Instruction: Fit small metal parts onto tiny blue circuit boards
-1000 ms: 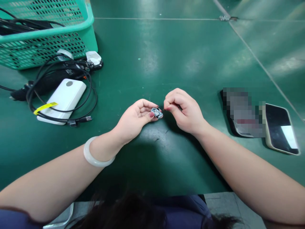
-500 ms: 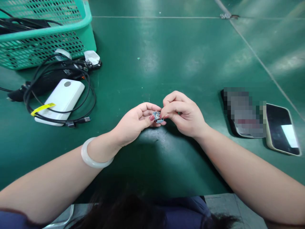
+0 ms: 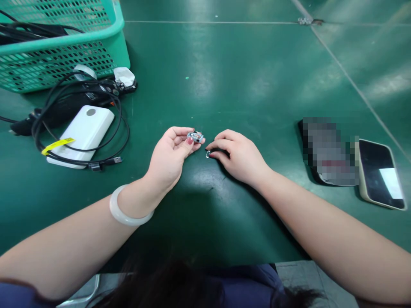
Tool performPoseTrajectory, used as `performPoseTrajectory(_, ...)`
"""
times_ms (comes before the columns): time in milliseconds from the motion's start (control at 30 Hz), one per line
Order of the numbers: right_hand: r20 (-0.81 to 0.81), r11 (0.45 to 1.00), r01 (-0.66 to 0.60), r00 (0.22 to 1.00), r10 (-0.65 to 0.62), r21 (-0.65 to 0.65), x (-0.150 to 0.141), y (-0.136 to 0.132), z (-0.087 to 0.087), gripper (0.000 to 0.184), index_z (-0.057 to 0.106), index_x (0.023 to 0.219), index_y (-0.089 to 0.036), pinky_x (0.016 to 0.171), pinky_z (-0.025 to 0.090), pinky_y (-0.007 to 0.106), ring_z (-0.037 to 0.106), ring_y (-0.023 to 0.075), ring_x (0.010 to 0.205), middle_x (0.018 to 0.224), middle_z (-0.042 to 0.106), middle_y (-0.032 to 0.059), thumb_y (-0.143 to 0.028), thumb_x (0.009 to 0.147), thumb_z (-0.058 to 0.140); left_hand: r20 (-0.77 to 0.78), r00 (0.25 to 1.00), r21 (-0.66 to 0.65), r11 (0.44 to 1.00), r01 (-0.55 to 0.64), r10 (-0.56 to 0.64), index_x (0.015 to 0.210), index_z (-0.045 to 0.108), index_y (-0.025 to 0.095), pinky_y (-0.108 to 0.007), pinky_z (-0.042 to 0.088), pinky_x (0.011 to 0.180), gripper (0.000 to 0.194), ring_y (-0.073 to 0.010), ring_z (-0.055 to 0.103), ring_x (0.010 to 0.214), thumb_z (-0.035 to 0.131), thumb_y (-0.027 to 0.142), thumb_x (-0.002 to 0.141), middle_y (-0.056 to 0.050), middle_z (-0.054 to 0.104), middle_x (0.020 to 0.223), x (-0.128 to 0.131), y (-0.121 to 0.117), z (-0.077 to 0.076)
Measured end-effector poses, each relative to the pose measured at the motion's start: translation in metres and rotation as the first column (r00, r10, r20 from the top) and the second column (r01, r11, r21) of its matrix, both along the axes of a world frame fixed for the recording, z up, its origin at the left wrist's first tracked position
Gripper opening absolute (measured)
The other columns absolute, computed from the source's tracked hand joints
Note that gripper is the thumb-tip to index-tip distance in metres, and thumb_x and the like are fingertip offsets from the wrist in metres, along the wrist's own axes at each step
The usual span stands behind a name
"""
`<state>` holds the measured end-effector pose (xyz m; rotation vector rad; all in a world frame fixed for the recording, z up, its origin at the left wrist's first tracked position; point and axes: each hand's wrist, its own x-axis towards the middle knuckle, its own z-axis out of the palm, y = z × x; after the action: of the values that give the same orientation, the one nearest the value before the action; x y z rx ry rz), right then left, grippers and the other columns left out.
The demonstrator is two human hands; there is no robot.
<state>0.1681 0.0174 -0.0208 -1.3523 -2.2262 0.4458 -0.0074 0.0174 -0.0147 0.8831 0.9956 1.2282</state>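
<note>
Near the middle of the green table, my left hand [image 3: 173, 156] pinches a small light-blue electronic part [image 3: 195, 137] between thumb and fingers. Fine wires or components show in its open top, too small to name. My right hand [image 3: 240, 158] is just to the right, apart from that part. Its thumb and fingertips close on a tiny silvery rectangular piece [image 3: 208, 154], dark in the middle, held low over the tabletop. The exact kind of this piece cannot be made out.
At left, a green plastic basket [image 3: 64, 38] holds black cables. In front of it lie a black handheld tool [image 3: 93, 96], a white power bank [image 3: 99, 124] and a coiled black USB cable [image 3: 126, 132]. A blurred dark object [image 3: 330, 149] and a phone [image 3: 379, 171] lie at right.
My hands have moved apart. The left has shifted left and slightly up with the light-blue part, while the right has come away and lowered, now showing the silvery piece at its fingertips.
</note>
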Motion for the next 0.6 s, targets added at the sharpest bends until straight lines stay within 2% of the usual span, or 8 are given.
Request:
performPoseTrajectory(133,0.066,0.999,-0.016,0.998,0.018,-0.028,-0.0007,0.0017,0.0001,0.016,0.069,0.079,-0.019,0.08,0.047,0.032,0.059,0.019,0.087,0.089,0.067,0.0039,-0.016,0.087,0.056,-0.063,0.998,0.004,1.0,0.025,-0.024,0.089,0.06,0.015,-0.031,0.052,0.088,0.023,-0.013,0.067,0.087,0.075,0.021,0.074,-0.004,0.07,0.087,0.001,-0.0011,-0.0013)
performPoseTrajectory(300,0.057,1.0,0.011,0.998,-0.011,-0.006,0.0039,0.0009,0.001,0.027,0.07,0.092,-0.021,0.081,0.046,0.032,0.06,0.0187,0.089,0.094,0.069,0.0043,-0.009,0.088,0.046,-0.084,0.996,0.007,0.999,0.043,-0.042,0.089,0.06,0.015,-0.031,0.052,0.088,0.022,-0.0129,0.067,0.087,0.075,0.021,0.074,-0.003,0.07,0.086,0.0011,-0.0017,-0.0022)
performPoseTrajectory(467,0.074,0.999,0.041,0.996,-0.04,-0.006,0.002,-0.0049,0.0041,0.013,0.07,0.092,-0.02,0.081,0.048,0.036,0.061,0.0215,0.088,0.092,0.069,0.0057,-0.027,0.087,0.06,-0.103,0.994,0.009,0.999,0.045,-0.044,0.089,0.06,0.016,-0.033,0.051,0.09,0.023,-0.0143,0.067,0.089,0.075,0.022,0.073,-0.004,0.07,0.087,0.001,-0.002,-0.0025)
performPoseTrajectory(600,0.064,0.998,0.057,0.996,-0.057,0.009,0.0077,-0.0061,0.0074,0.012,0.07,0.093,-0.02,0.084,0.049,0.035,0.062,0.0207,0.091,0.095,0.069,0.0051,-0.018,0.085,0.061,-0.118,0.992,0.013,0.999,0.044,-0.042,0.088,0.06,0.016,-0.034,0.05,0.091,0.023,-0.0148,0.067,0.089,0.076,0.022,0.072,-0.004,0.07,0.087,0.0008,-0.002,-0.0022)
